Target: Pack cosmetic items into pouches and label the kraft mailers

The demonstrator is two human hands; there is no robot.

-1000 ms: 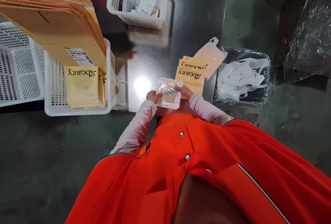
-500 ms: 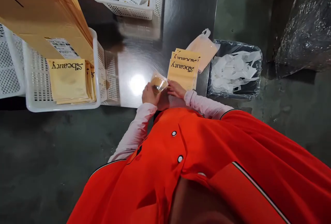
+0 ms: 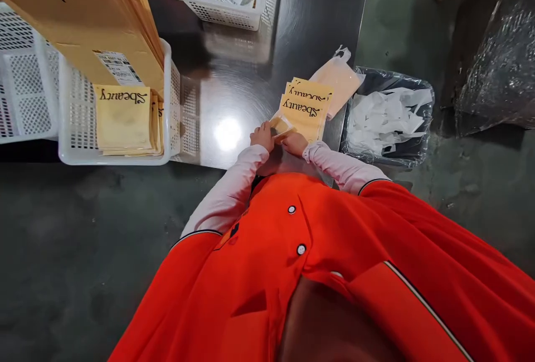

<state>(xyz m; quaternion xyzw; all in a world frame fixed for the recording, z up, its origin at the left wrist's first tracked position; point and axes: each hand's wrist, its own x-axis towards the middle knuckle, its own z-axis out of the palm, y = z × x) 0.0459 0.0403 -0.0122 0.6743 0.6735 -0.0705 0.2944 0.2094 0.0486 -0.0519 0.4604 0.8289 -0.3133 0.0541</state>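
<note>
Both my hands work at the near edge of a steel table (image 3: 246, 94). My left hand (image 3: 262, 136) and my right hand (image 3: 295, 144) pinch a small tan packet (image 3: 281, 125), which looks folded in clear plastic. Its contents are too small to tell. The packet's far end lies against a stack of yellow "Sbeauty" envelopes (image 3: 304, 110), just beyond my right hand. A peach plastic bag (image 3: 339, 78) lies partly under the stack's far side.
A white mesh basket (image 3: 170, 102) at left holds yellow envelopes, with large kraft mailers (image 3: 83, 19) leaning above it. Another basket (image 3: 25, 75) stands beyond it. A far basket (image 3: 217, 13) holds papers. A lined bin (image 3: 387, 119) of white scraps stands right of the table.
The wide clear plastic packet has become a small folded packet. My hands have come closer together and moved toward the envelope stack, with the packet now against the stack's edge.
</note>
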